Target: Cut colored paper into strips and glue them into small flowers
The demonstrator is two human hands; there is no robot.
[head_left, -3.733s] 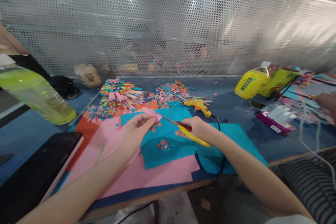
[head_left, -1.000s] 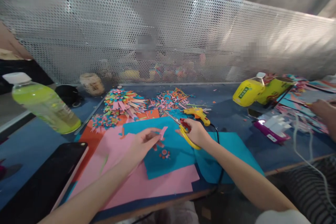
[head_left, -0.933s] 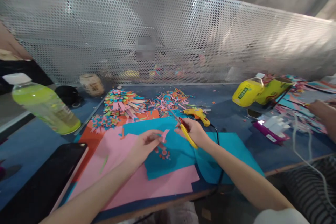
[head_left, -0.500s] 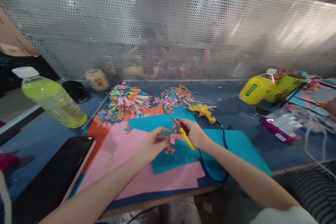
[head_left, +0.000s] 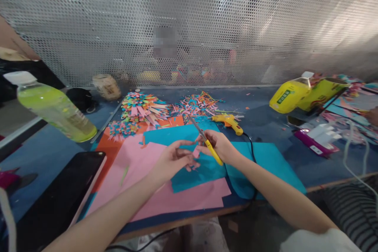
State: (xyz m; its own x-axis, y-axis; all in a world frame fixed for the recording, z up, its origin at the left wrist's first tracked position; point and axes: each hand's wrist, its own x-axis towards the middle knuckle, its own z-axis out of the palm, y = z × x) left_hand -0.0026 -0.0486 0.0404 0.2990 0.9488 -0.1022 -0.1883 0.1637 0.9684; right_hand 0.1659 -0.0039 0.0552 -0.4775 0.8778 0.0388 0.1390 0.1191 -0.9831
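Note:
My right hand (head_left: pixel 218 147) is closed on yellow-handled scissors (head_left: pixel 213 151), whose blades point up and to the left. A small pink paper piece (head_left: pixel 196 152) sits between my two hands, by the right fingertips. My left hand (head_left: pixel 174 159) is curled close beside it, with small bits at its fingertips too small to make out. Under both hands lie a blue sheet (head_left: pixel 186 181) and a pink sheet (head_left: pixel 141 165). Behind them are a fringed paper bundle (head_left: pixel 143 108) and a pile of cut strips (head_left: pixel 196 104).
A yellow glue gun (head_left: pixel 228 121) with a black cord lies right of the strips. A green drink bottle (head_left: pixel 57 106) and a black phone-like slab (head_left: pixel 59 193) are at left. Yellow bottle (head_left: pixel 289 96) and purple pack (head_left: pixel 315 141) lie right, near a person's hand (head_left: pixel 371 117).
The view has shifted slightly. The scissors have turned a little in my right hand, and the pink piece is tilted more. My left fingers have spread slightly.

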